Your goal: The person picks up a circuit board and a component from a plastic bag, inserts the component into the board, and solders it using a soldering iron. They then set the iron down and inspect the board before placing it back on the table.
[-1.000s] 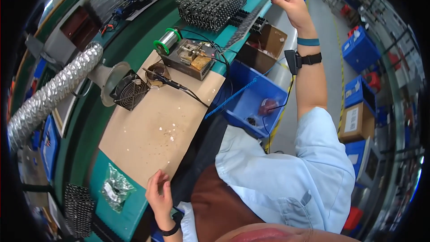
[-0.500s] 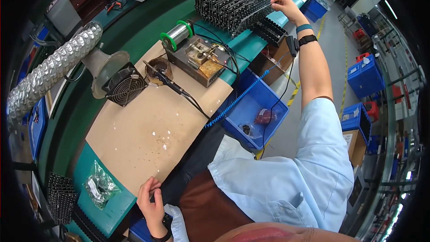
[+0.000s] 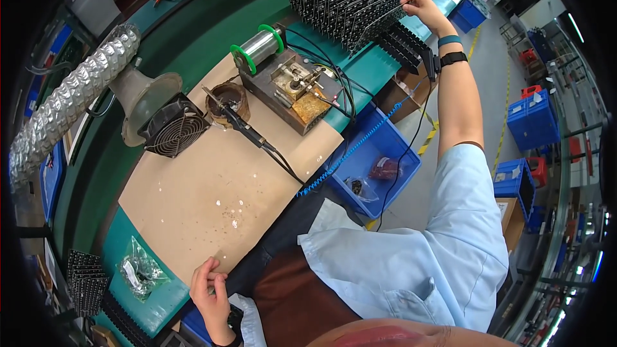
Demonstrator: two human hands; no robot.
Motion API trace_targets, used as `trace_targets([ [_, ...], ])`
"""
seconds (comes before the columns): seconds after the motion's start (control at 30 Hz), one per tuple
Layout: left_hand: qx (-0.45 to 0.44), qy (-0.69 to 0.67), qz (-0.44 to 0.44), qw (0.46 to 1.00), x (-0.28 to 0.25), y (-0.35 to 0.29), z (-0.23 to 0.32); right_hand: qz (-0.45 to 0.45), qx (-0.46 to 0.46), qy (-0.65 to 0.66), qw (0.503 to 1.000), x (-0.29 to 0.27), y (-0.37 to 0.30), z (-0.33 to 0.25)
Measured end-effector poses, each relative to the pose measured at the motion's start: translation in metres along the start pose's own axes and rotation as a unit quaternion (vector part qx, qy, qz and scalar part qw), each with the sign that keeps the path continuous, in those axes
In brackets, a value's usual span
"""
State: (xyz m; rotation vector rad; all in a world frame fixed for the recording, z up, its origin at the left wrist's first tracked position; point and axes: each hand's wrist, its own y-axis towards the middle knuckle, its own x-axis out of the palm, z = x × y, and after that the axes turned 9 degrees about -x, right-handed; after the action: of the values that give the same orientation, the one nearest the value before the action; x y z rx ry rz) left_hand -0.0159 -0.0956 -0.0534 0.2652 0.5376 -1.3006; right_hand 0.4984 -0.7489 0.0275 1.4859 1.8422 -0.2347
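Observation:
My right hand (image 3: pixel 419 10) is stretched out to the far right, its thumb and fingers pinching the edge of a black circuit board (image 3: pixel 380 27). That board stands at the near end of a long row of upright black circuit boards (image 3: pixel 340 1). Down at the front edge of the brown paper sheet (image 3: pixel 186 212), my left hand (image 3: pixel 211 292) holds nothing, its fingers loosely bent and apart. Left of it, a clear plastic bag of small dark parts (image 3: pixel 140 272) lies on the green bench top.
A soldering iron (image 3: pixel 247 130) rests in a round brown holder (image 3: pixel 236 99). Beside it stand a solder spool (image 3: pixel 260 46) and a metal box (image 3: pixel 302 90). A fan (image 3: pixel 177 130) with a silver duct (image 3: pixel 77 93) is at left; a blue bin (image 3: pixel 385 186) sits below the bench edge.
The view has shifted slightly, so the bench and boards sit a little differently in the picture. My right hand keeps its pinch on the board; my left hand stays near the sheet's edge.

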Motion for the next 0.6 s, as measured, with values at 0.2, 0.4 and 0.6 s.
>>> trace_targets([
  [0.2, -0.077, -0.065, 0.033, 0.994, 0.002, 0.001, -0.009, 0.003, 0.010, -0.034, 0.999, 0.005, 0.004, 0.001],
  [0.4, -0.083, -0.069, 0.034, 0.994, 0.004, 0.002, -0.014, 0.051, -0.010, -0.075, 0.996, 0.011, 0.002, 0.005],
  [0.6, -0.083, -0.082, 0.043, 0.992, 0.004, 0.004, -0.021, 0.114, -0.065, -0.195, 0.972, 0.022, 0.003, -0.004],
])
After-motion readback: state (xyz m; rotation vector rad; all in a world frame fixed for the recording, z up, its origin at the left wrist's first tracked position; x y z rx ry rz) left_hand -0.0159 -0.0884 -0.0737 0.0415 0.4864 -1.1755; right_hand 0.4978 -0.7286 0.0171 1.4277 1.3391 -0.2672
